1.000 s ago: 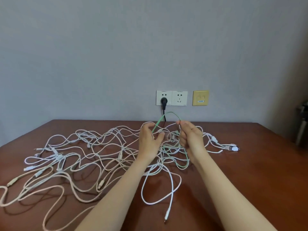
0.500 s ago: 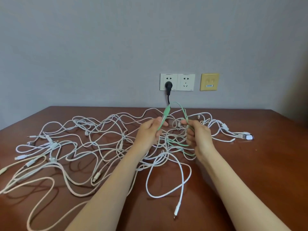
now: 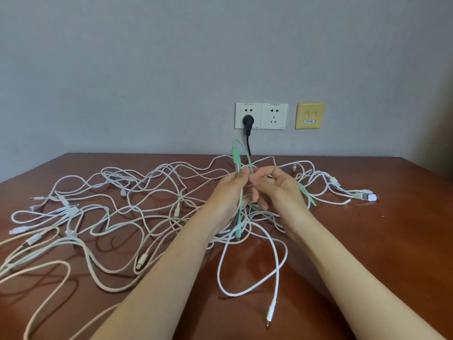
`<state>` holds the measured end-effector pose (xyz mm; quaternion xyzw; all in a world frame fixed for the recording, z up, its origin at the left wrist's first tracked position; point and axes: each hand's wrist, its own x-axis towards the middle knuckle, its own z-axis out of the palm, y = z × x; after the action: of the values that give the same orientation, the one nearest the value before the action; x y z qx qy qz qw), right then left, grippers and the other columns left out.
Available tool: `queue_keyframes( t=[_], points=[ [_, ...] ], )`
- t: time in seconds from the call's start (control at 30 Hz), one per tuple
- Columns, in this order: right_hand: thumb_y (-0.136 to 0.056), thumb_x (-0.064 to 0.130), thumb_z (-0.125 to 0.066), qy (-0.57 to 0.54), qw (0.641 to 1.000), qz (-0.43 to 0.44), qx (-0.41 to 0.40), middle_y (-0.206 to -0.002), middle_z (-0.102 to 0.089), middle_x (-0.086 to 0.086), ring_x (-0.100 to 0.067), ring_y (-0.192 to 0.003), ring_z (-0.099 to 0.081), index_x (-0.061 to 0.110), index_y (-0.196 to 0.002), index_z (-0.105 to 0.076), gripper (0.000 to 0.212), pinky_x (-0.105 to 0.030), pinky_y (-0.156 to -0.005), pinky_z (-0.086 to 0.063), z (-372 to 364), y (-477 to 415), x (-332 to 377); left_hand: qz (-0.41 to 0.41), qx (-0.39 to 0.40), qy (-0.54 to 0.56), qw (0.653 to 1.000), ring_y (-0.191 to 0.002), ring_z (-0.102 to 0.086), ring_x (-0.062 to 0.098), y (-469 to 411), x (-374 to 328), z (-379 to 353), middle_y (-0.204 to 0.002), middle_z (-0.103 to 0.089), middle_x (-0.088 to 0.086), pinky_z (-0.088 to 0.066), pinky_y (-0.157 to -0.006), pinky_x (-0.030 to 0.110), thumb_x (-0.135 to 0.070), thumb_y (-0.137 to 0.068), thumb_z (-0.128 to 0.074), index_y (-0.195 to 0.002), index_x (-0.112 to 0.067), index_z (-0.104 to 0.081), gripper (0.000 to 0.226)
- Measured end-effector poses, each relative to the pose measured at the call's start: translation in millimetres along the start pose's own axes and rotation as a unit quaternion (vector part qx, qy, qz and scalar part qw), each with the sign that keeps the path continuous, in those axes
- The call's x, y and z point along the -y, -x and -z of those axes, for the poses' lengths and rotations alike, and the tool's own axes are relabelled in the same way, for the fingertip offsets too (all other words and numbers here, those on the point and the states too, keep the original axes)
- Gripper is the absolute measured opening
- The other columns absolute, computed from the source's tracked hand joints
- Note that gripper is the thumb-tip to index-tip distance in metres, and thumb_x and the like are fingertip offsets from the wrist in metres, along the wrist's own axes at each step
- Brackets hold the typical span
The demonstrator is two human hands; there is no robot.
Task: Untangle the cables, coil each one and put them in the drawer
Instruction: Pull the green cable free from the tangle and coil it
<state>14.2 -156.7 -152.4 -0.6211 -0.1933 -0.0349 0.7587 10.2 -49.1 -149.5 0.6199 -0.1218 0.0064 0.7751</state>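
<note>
Thin mint-green cable (image 3: 237,161): our left hand (image 3: 226,195) and right hand (image 3: 277,186) pinch it, coiling; next, free it from white cables (image 3: 147,192).

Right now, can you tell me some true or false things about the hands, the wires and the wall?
1. Both hands, left hand and right hand, hold the green cable. True.
2. The black plug is in the right-hand socket. False: it is in the left socket.
3. The white cables are neatly coiled. False: they sprawl tangled over the wooden table.
4. A yellow wall plate sits right of the sockets. True.
</note>
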Motion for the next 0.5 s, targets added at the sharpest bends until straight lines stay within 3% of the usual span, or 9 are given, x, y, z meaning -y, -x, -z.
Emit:
queue_keyframes(
  t=[0.03,0.1,0.17,0.2,0.23,0.3,0.4,0.5],
  points=[
    [-0.09,0.001,-0.053,0.011,1.0,0.002,0.015,-0.042,-0.051,0.0,-0.009,-0.031,-0.034,0.008,-0.076,-0.047,0.017,-0.016,-0.035,-0.029,-4.2,0.8,-2.6,0.004,-0.008,0.023,1.0,-0.032,-0.049,0.016,0.0,-1.3,0.6,-0.048,-0.045,0.011,-0.05,-0.047,0.023,-0.019,-0.103,-0.027,-0.085,-0.006,-0.056,0.036],
    [-0.089,0.001,-0.056,0.047,0.998,0.002,0.033,-0.04,-0.051,0.0,-0.009,-0.028,-0.033,0.01,-0.072,-0.042,0.023,-0.016,-0.034,-0.029,-10.6,2.4,-7.9,0.016,-0.009,0.071,0.997,-0.028,-0.045,0.016,1.4,-4.9,2.4,-0.065,-0.051,0.015,-0.044,-0.035,0.021,-0.022,-0.102,-0.028,-0.086,-0.005,-0.055,0.036],
    [-0.085,0.008,-0.065,0.128,0.991,0.021,0.033,-0.038,-0.047,0.002,-0.011,-0.031,-0.034,0.017,-0.071,-0.04,0.03,-0.022,-0.039,-0.032,-11.2,2.3,-15.4,0.025,-0.006,0.13,0.991,-0.044,-0.061,0.016,1.3,-7.0,4.9,-0.076,-0.064,0.015,-0.049,-0.039,0.023,-0.02,-0.102,-0.028,-0.079,-0.007,-0.048,0.033],
    [-0.08,0.017,-0.07,0.178,0.983,0.036,0.029,-0.039,-0.044,0.004,-0.014,-0.035,-0.034,0.024,-0.068,-0.04,0.033,-0.027,-0.045,-0.032,-9.7,2.6,-18.0,0.023,-0.006,0.155,0.988,-0.056,-0.067,0.015,0.6,-7.7,6.6,-0.077,-0.069,0.01,-0.054,-0.049,0.025,-0.019,-0.103,-0.027,-0.076,-0.008,-0.044,0.034],
    [-0.074,0.027,-0.072,0.216,0.975,0.045,0.023,-0.041,-0.042,0.006,-0.017,-0.039,-0.033,0.03,-0.065,-0.04,0.033,-0.033,-0.049,-0.031,-8.0,3.0,-18.3,0.022,-0.007,0.177,0.984,-0.064,-0.069,0.013,0.1,-8.3,8.0,-0.074,-0.071,0.007,-0.056,-0.059,0.027,-0.018,-0.103,-0.025,-0.073,-0.009,-0.042,0.035],
    [-0.068,0.034,-0.066,0.24,0.969,0.061,0.016,-0.046,-0.045,0.006,-0.021,-0.045,-0.037,0.033,-0.065,-0.041,0.025,-0.04,-0.054,-0.033,-3.4,3.2,-16.3,0.018,-0.016,0.233,0.972,-0.065,-0.07,0.013,-1.2,-9.9,10.2,-0.065,-0.07,0.005,-0.057,-0.063,0.027,-0.017,-0.103,-0.024,-0.072,-0.01,-0.041,0.036],
    [-0.069,0.021,-0.064,0.29,0.954,0.078,0.002,-0.055,-0.054,0.007,-0.03,-0.057,-0.048,0.029,-0.074,-0.045,0.021,-0.047,-0.064,-0.044,5.1,3.3,-10.0,0.004,-0.065,0.303,0.951,-0.045,-0.06,0.011,-2.5,-13.9,16.0,-0.044,-0.051,-0.003,-0.056,-0.052,0.022,-0.017,-0.103,-0.025,-0.07,-0.011,-0.041,0.037],
    [-0.074,0.016,-0.065,0.402,0.913,0.067,-0.011,-0.06,-0.056,0.005,-0.019,-0.059,-0.05,0.03,-0.075,-0.051,0.02,-0.038,-0.063,-0.044,23.6,2.1,-8.5,0.008,-0.114,0.37,0.922,-0.029,-0.033,0.005,-5.4,-20.0,28.5,-0.037,-0.032,-0.007,-0.036,-0.035,0.012,-0.019,-0.104,-0.026,-0.067,-0.013,-0.038,0.039]
  ],
)
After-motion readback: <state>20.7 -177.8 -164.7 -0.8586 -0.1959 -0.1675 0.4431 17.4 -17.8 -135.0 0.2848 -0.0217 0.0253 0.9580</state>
